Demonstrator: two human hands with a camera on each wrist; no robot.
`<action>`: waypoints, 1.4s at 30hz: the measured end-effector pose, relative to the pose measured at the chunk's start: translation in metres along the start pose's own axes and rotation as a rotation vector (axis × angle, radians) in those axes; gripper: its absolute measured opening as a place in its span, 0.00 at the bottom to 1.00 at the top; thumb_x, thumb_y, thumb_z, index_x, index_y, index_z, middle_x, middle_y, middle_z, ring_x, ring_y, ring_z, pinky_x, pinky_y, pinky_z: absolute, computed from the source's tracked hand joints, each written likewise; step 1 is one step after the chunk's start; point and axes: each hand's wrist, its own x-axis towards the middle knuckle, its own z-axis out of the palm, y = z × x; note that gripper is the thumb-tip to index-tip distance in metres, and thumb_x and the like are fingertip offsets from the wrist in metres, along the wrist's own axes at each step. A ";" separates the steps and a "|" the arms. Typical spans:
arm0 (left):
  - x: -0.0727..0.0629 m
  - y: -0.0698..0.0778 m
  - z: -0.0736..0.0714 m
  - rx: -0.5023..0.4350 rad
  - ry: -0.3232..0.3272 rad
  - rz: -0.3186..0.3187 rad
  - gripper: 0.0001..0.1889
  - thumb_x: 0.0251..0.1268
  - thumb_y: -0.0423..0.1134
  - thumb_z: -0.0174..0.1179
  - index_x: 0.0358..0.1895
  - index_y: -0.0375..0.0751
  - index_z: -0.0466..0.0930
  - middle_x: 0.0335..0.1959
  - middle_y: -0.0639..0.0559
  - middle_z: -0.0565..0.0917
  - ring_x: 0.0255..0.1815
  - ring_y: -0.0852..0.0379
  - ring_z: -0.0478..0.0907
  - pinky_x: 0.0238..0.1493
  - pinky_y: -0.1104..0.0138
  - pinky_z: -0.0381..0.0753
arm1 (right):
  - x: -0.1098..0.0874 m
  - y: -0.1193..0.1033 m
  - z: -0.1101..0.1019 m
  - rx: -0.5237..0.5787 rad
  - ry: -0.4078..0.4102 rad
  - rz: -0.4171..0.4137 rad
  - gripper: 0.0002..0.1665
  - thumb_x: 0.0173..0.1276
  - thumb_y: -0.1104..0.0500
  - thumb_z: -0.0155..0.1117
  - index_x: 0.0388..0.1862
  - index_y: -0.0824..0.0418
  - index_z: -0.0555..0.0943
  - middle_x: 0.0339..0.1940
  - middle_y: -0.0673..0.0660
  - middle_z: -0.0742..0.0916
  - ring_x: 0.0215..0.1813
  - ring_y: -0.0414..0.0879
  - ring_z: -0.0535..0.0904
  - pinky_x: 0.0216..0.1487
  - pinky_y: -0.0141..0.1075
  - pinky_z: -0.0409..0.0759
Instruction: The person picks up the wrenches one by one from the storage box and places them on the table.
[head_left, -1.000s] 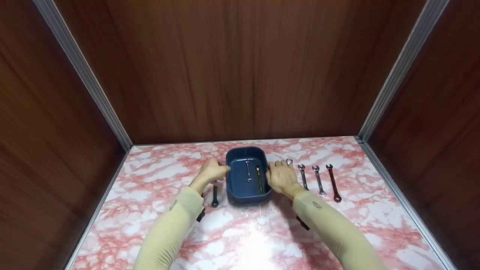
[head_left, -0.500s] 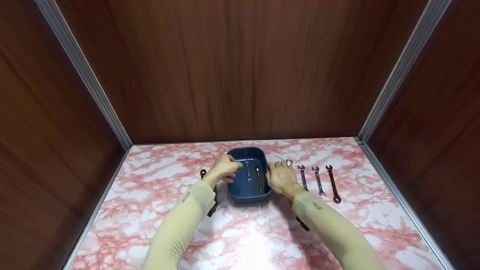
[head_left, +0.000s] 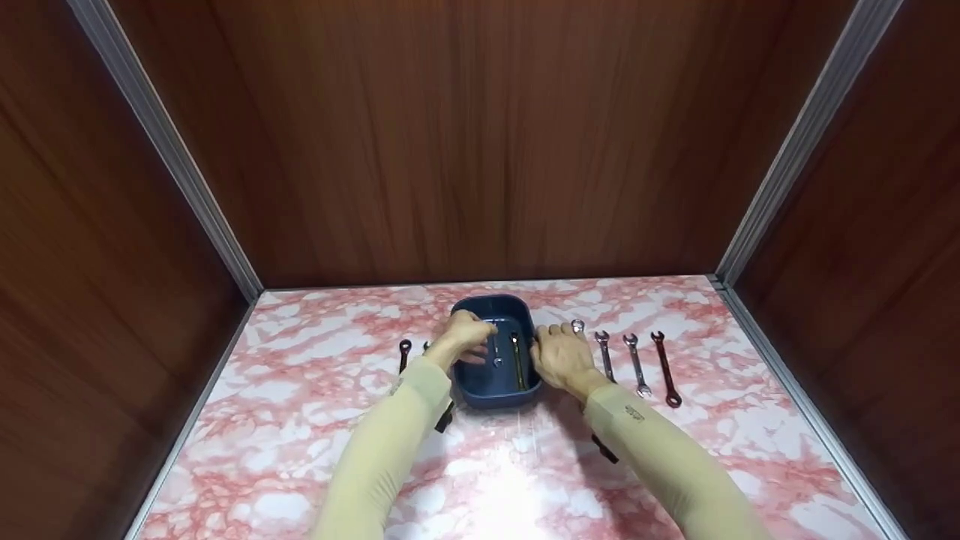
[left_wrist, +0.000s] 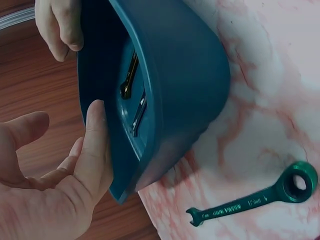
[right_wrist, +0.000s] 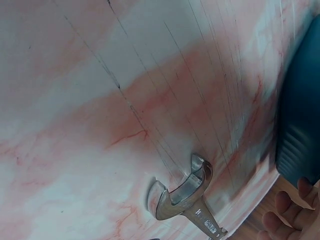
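Observation:
A dark blue bin [head_left: 491,401] stands mid-table, with a small silver wrench [head_left: 498,362] and a gold-toned wrench [head_left: 519,364] inside. My left hand [head_left: 465,335] is over its left rim, fingers spread and holding nothing; in the left wrist view those fingers [left_wrist: 95,145] overlap the rim. On the opposite side, my right hand [head_left: 562,354] rests against the bin's right edge with relaxed fingers. It partly hides a silver wrench [head_left: 577,326]. Close by in the right wrist view lies an open-end wrench head [right_wrist: 187,192]. A green wrench [left_wrist: 255,199] lies left of the bin, mostly behind my sleeve in the head view.
Right of my right hand lie two silver wrenches [head_left: 605,356] and a reddish-brown wrench [head_left: 666,367]. A dark wrench [head_left: 405,352] lies farther left. Wood-grain panels [head_left: 480,142] enclose the marbled table [head_left: 300,420] at the back and sides.
My left hand has moved right from the bin's left edge to over its inside. The dark wrench at left has come into view behind it. My right hand stays in place.

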 end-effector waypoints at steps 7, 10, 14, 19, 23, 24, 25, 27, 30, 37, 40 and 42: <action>0.046 -0.015 0.016 0.066 0.042 -0.088 0.05 0.64 0.29 0.64 0.42 0.36 0.82 0.40 0.41 0.89 0.43 0.41 0.95 0.42 0.52 0.97 | 0.001 0.001 0.000 -0.005 -0.003 -0.005 0.23 0.89 0.47 0.52 0.63 0.64 0.81 0.58 0.69 0.89 0.65 0.66 0.83 0.71 0.62 0.82; 0.081 -0.035 0.023 0.126 0.041 -0.106 0.05 0.60 0.29 0.65 0.38 0.38 0.82 0.29 0.44 0.88 0.27 0.49 0.91 0.29 0.57 0.94 | 0.000 0.001 0.000 -0.014 -0.002 -0.013 0.23 0.89 0.47 0.52 0.63 0.64 0.81 0.58 0.70 0.89 0.64 0.66 0.84 0.70 0.62 0.83; 0.107 -0.053 0.031 0.226 0.051 -0.065 0.03 0.59 0.31 0.66 0.32 0.41 0.81 0.23 0.48 0.87 0.19 0.52 0.88 0.23 0.58 0.91 | 0.000 0.002 -0.001 -0.017 0.007 -0.014 0.23 0.88 0.47 0.53 0.62 0.64 0.81 0.58 0.70 0.89 0.64 0.67 0.84 0.69 0.62 0.83; 0.105 -0.051 0.037 0.342 0.111 -0.049 0.02 0.59 0.32 0.62 0.29 0.39 0.83 0.32 0.41 0.89 0.17 0.50 0.88 0.21 0.58 0.90 | 0.002 0.003 -0.001 -0.021 0.011 -0.024 0.22 0.88 0.48 0.54 0.62 0.65 0.81 0.57 0.70 0.89 0.64 0.67 0.84 0.69 0.62 0.83; 0.101 -0.047 0.044 0.402 0.151 -0.058 0.04 0.60 0.34 0.63 0.34 0.38 0.85 0.40 0.38 0.91 0.15 0.51 0.86 0.18 0.60 0.88 | 0.000 0.004 -0.001 -0.025 -0.002 -0.031 0.23 0.88 0.48 0.53 0.63 0.65 0.81 0.58 0.70 0.89 0.65 0.67 0.84 0.70 0.62 0.83; 0.098 -0.044 0.045 0.409 0.152 -0.060 0.05 0.61 0.34 0.64 0.36 0.36 0.86 0.42 0.37 0.91 0.15 0.51 0.86 0.18 0.61 0.87 | -0.001 0.004 -0.001 -0.028 -0.005 -0.032 0.23 0.88 0.48 0.53 0.63 0.65 0.81 0.58 0.70 0.89 0.65 0.67 0.84 0.69 0.62 0.83; 0.097 -0.043 0.047 0.416 0.154 -0.062 0.06 0.62 0.35 0.65 0.38 0.36 0.87 0.43 0.36 0.92 0.15 0.51 0.86 0.18 0.61 0.88 | -0.002 0.005 -0.001 -0.033 -0.004 -0.031 0.23 0.88 0.48 0.53 0.62 0.65 0.81 0.58 0.70 0.89 0.65 0.67 0.84 0.69 0.62 0.84; 0.091 -0.037 0.051 0.426 0.153 -0.064 0.10 0.63 0.35 0.67 0.44 0.34 0.88 0.47 0.35 0.92 0.18 0.50 0.88 0.21 0.60 0.89 | -0.004 0.006 -0.002 -0.037 0.003 -0.030 0.23 0.87 0.48 0.53 0.61 0.65 0.81 0.58 0.69 0.90 0.65 0.67 0.84 0.68 0.62 0.84; 0.082 -0.033 0.055 0.472 0.185 -0.037 0.15 0.62 0.35 0.71 0.50 0.33 0.89 0.51 0.33 0.93 0.28 0.47 0.91 0.30 0.58 0.93 | -0.005 0.006 -0.002 -0.042 0.029 -0.036 0.22 0.86 0.48 0.53 0.58 0.66 0.82 0.56 0.69 0.90 0.63 0.67 0.85 0.65 0.62 0.85; 0.059 -0.027 0.059 0.571 0.248 -0.012 0.14 0.62 0.32 0.74 0.50 0.33 0.91 0.56 0.32 0.93 0.55 0.38 0.92 0.58 0.47 0.92 | -0.004 0.000 -0.004 -0.040 0.043 -0.054 0.23 0.86 0.48 0.55 0.58 0.67 0.82 0.54 0.69 0.90 0.61 0.67 0.85 0.63 0.61 0.86; 0.059 -0.032 0.059 0.587 0.258 -0.006 0.13 0.60 0.30 0.74 0.49 0.33 0.91 0.55 0.32 0.93 0.55 0.38 0.92 0.60 0.47 0.92 | -0.005 0.000 -0.004 -0.040 0.047 -0.059 0.22 0.86 0.49 0.56 0.58 0.67 0.82 0.53 0.69 0.90 0.60 0.67 0.85 0.62 0.61 0.86; 0.058 -0.033 0.058 0.589 0.258 -0.001 0.13 0.59 0.29 0.74 0.48 0.33 0.91 0.55 0.32 0.93 0.55 0.37 0.92 0.61 0.47 0.91 | -0.005 0.000 -0.003 -0.039 0.049 -0.057 0.21 0.86 0.50 0.57 0.57 0.67 0.82 0.53 0.69 0.90 0.60 0.67 0.85 0.61 0.61 0.87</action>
